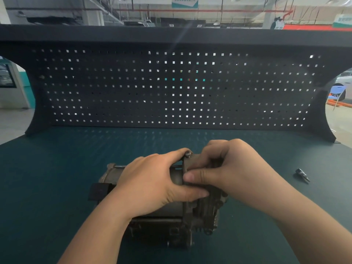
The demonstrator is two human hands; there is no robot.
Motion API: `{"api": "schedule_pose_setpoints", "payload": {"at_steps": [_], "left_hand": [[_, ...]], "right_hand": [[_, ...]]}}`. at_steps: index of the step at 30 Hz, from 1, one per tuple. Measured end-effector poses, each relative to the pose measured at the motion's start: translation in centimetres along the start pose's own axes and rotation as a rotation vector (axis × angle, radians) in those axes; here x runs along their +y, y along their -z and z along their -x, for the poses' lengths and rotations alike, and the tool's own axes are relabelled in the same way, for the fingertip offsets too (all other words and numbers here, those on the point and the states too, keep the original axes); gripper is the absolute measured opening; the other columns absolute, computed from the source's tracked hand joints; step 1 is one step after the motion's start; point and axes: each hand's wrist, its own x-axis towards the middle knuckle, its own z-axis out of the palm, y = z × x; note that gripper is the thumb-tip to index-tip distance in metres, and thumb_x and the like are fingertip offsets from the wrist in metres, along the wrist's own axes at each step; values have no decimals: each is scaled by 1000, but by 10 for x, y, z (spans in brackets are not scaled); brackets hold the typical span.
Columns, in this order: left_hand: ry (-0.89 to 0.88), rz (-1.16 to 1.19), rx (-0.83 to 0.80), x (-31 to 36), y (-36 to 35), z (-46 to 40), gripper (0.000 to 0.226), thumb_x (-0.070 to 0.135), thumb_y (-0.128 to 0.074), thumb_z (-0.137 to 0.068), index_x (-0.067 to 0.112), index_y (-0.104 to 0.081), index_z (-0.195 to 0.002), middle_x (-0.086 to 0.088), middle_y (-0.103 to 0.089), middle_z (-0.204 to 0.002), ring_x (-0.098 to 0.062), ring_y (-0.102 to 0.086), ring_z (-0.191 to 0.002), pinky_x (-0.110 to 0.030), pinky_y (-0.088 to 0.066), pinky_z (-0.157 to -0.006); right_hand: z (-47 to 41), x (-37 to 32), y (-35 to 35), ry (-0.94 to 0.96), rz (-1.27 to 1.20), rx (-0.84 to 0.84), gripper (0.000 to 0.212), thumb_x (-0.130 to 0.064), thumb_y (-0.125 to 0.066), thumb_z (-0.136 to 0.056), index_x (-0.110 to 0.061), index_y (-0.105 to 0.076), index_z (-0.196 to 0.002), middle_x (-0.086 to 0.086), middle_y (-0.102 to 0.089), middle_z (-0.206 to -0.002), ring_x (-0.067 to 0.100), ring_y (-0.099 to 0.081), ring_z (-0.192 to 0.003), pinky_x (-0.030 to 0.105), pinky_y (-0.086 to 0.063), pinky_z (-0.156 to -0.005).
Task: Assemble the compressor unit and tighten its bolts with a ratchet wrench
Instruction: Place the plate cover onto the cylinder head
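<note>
On the dark green workbench [47,187], in front of the black pegboard [171,88], the compressor unit [162,221] lies on its side near the front edge, at the centre. Far left of it, a round end cap [111,166] and a black bracket [99,191] poke out. The left hand [150,183] is clamped over the cylindrical body, fingers curled over the top and thumb reaching across to the flange. A bolt head [188,154] shows just above that flange, by the left fingertips. The right hand [228,168] grips the finned end housing, thumb pressed flat at the seam, touching the left thumb. Well apart to the right, a small metal socket bit [302,174] lies alone on the bench.
</note>
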Motion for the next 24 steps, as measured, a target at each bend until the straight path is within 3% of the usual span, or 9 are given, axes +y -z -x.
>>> {"api": "schedule_pose_setpoints", "payload": {"at_steps": [4,8,10,13,16,19,24], "left_hand": [[-27,14,2,1,1,1,78,95,-48,-42,69,-39,-115,32,-65,-98,4,-59,-94,-32,-50,-82],[-17,-28,-1,-1,1,0,79,98,-42,-41,64,-41,-112,28,-65,-93,5,-57,-91,-26,-49,-81],[-23,-42,1,-2,1,0,81,102,-35,-39,64,-41,-111,24,-64,-92,2,-57,-93,-22,-47,-79],[-48,-67,35,-1,1,1,83,106,-20,-38,69,-28,-112,26,-59,-87,-1,-56,-94,-13,-40,-77],[-56,-56,52,-1,0,2,80,107,-16,-38,71,-30,-108,29,-57,-86,1,-54,-93,-14,-41,-77],[-46,-34,52,-1,0,1,62,105,-23,-42,78,-38,-94,25,-63,-91,4,-55,-93,-20,-46,-78],[-56,-32,44,0,0,1,71,104,-27,-42,79,-36,-108,26,-65,-95,4,-56,-94,-25,-48,-80]], "right_hand": [[-2,-3,7,-13,-32,1,16,-48,-77,-60,-35,-71,-68,-17,-64,-65,-2,-57,-53,14,-46,-50],[-24,3,16,-12,136,222,25,-53,-74,-63,-31,-70,-72,-12,-65,-72,-1,-56,-78,10,-42,-65],[-33,3,12,-62,269,127,33,-60,-72,-57,-33,-71,-74,-16,-64,-76,2,-51,-89,18,-43,-74],[-42,5,8,-84,221,1,29,-51,-85,-56,-27,-73,-67,-19,-65,-61,-7,-57,-62,7,-40,-51],[-47,10,9,-44,198,5,23,-41,-87,-59,-24,-72,-61,-19,-64,-55,-7,-55,-51,7,-38,-44],[-48,13,10,3,155,-23,17,-30,-84,-69,-30,-70,-59,-18,-68,-64,-7,-60,-59,6,-42,-52],[-47,15,17,64,176,-124,13,-21,-75,-82,-32,-74,-76,-19,-71,-80,-8,-62,-77,6,-44,-68]]}}
